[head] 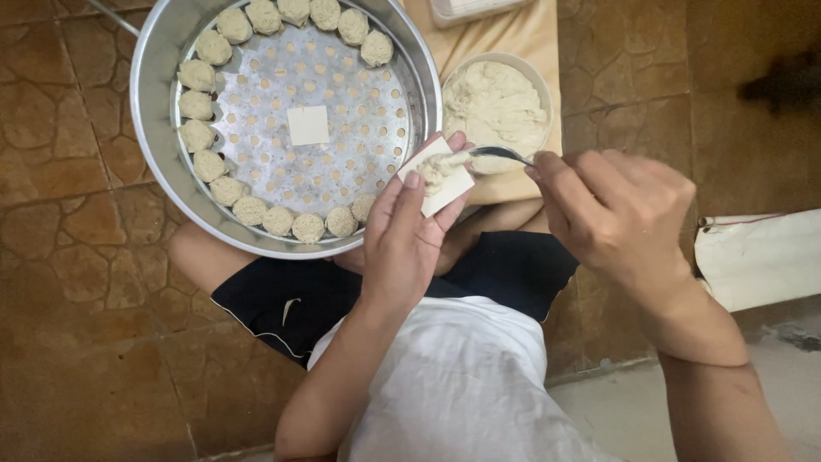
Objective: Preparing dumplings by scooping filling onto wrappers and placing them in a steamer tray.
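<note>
Just right of the frame's centre, the left hand (409,244) holds a square white wrapper (438,178) flat on its fingers, thumb pressed on the near edge, fingers closed up around it. A dab of pale filling (434,168) lies on the wrapper. The right hand (616,210), at centre right, pinches a metal spoon (500,154) between thumb and fingers, closed tight on the handle; the spoon's tip touches the filling on the wrapper.

Behind the spoon, at upper centre right, stands a bowl (540,90) full of the same pale filling, on a tan wooden board (530,34). The corner of a clear plastic tub (445,13) shows at the top edge on that board.

Upper left is a round metal steamer tray (154,111) with a holed floor. Filled dumplings (197,107) ring its edge along the top, left and bottom, touching one another; the right side of the ring is open. One spare wrapper square (308,125) lies in the middle of the tray. The tray's rim sits just beside the left hand's fingertips.

Below are the person's knees, dark shorts (282,299) and white shirt (462,376). The floor (77,325) is brown stone-patterned tile. A white cloth (757,257) lies at the right edge.
</note>
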